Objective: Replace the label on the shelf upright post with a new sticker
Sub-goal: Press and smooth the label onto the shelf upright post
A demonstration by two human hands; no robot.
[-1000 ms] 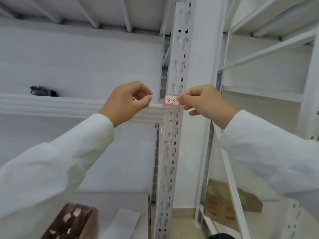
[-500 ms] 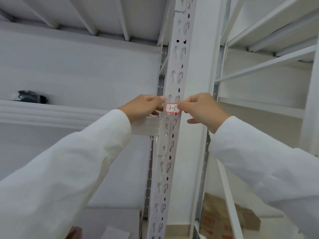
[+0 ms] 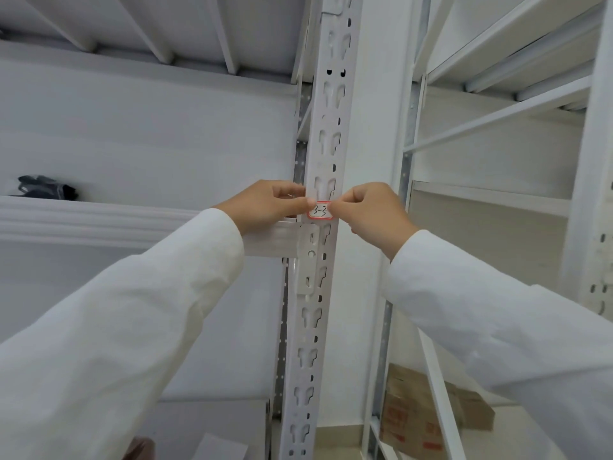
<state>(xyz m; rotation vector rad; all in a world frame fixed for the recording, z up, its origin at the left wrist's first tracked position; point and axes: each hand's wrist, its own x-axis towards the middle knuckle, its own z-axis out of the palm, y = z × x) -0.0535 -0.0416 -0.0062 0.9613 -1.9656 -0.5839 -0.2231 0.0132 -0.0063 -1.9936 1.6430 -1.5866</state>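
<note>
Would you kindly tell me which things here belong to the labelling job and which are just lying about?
Part of the job:
- red-bordered sticker
- upright post
- left hand at its left edge
- right hand pinching its right edge

Lying about:
- black item on the left shelf
- cardboard boxes low on the right

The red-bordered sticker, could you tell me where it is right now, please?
In the head view, the red-bordered sticker sits on the front of the perforated upright post, just above the shelf beam joint, between the left hand and right hand.
</note>
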